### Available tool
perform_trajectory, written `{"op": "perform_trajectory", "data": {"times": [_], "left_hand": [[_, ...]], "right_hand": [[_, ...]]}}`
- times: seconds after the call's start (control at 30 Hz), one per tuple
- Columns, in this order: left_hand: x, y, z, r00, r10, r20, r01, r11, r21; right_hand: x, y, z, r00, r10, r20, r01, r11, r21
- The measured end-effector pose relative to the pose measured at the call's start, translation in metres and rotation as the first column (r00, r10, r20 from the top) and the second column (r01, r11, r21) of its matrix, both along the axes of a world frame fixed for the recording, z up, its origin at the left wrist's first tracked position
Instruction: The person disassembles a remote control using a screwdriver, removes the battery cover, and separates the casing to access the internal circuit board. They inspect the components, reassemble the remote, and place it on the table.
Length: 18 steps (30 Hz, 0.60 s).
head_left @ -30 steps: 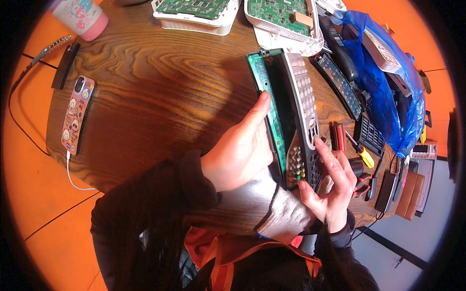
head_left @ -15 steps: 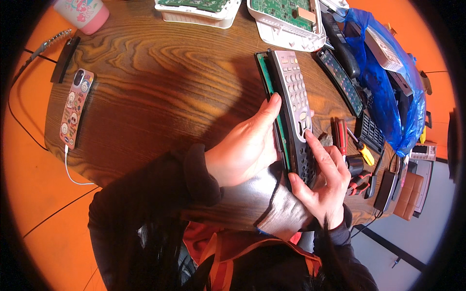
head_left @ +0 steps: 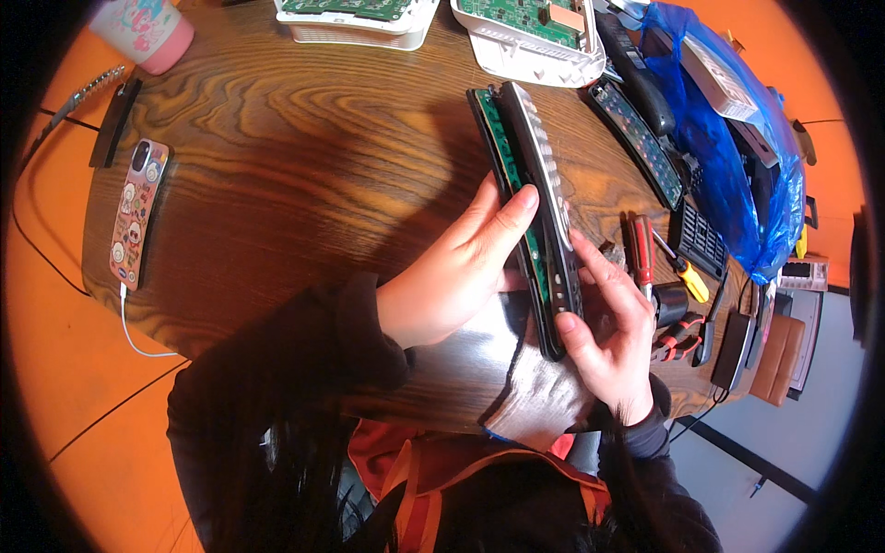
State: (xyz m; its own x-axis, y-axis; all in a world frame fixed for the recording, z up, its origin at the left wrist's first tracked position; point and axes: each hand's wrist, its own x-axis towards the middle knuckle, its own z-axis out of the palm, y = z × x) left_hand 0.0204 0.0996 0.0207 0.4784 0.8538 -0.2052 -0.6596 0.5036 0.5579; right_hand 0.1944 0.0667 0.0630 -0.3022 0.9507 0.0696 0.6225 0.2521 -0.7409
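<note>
1. The remote control (head_left: 556, 207) is turning nearly edge-on; half a second ago its button face was showing broadly, and now the buttons are appearing only as a row of bumps.
2. More of the green circuit board (head_left: 495, 129) is showing between its two parted halves, the gap widening toward the far end.
3. Two bare hands are holding it above the tabletop (head_left: 304, 157), right of centre, toward the near edge. The left hand (head_left: 452, 276) is keeping its grip clamped across both halves; the right hand (head_left: 613, 327) is gripping the lower part, thumb and forefinger touching the cover.
4. Two white casings with green boards, a left one (head_left: 358, 35) and a right one (head_left: 502, 32), are sitting along the far edge.
5. One cup (head_left: 147, 37) is standing at the far-left corner; one sticker-covered phone (head_left: 138, 217) is lying along the left edge.
6. Toward the right edge, one red-handled screwdriver (head_left: 641, 240), one yellow-handled screwdriver (head_left: 693, 281), one pair of pliers (head_left: 679, 336) and one blue bag (head_left: 770, 221) are lying.
7. The wood-grained tabletop is reflecting light near its near edge; an orange floor (head_left: 83, 369) with dark seams is showing beyond the left edge.
</note>
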Motion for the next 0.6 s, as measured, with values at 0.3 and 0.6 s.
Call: {"op": "perform_trajectory", "data": {"times": [0.3,0.6], "left_hand": [[0.000,0.003,-0.005,0.976,0.085,-0.200,-0.051,0.984,0.169],[-0.010,0.011,0.007,0.998,0.060,0.027,-0.058,0.997,-0.059]], "right_hand": [[0.011,-0.002,-0.005,0.827,-0.320,-0.462,0.143,0.915,-0.377],[0.013,0.008,-0.002,0.415,-0.428,-0.803,-0.041,0.873,-0.486]]}}
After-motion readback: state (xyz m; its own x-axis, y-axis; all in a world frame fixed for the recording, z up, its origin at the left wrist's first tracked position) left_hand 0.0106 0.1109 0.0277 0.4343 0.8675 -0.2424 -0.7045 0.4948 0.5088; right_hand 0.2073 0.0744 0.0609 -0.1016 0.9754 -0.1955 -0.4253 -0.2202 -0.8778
